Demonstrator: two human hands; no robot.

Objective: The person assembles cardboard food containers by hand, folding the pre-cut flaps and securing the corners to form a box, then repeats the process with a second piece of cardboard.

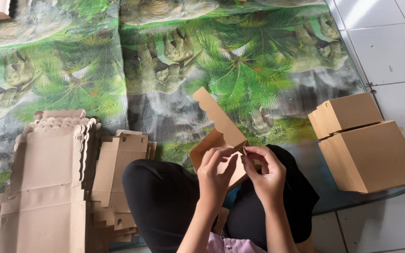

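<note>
Half-folded brown cardboard box (219, 150), held above the lap over black-trousered knees, scalloped lid flap raised and tilted away toward the mat. Likely light and stiff along the panels, but thin enough to crease or tear at the tabs; best taken by the wall edges near the fold lines, not by the scalloped flap. Left hand (215, 171) with fingers closed on the near wall's edge; right hand (264, 172) with fingers pinched on a small corner tab, touching the left fingertips. To the left on the floor, stack of flat box blanks (48, 187), with a smaller pile of flat pieces (118, 173) just beside it. To the right, two finished boxes (364, 140) touching, partly on the jungle-print mat (165, 70), near white floor tiles (390, 47).
</note>
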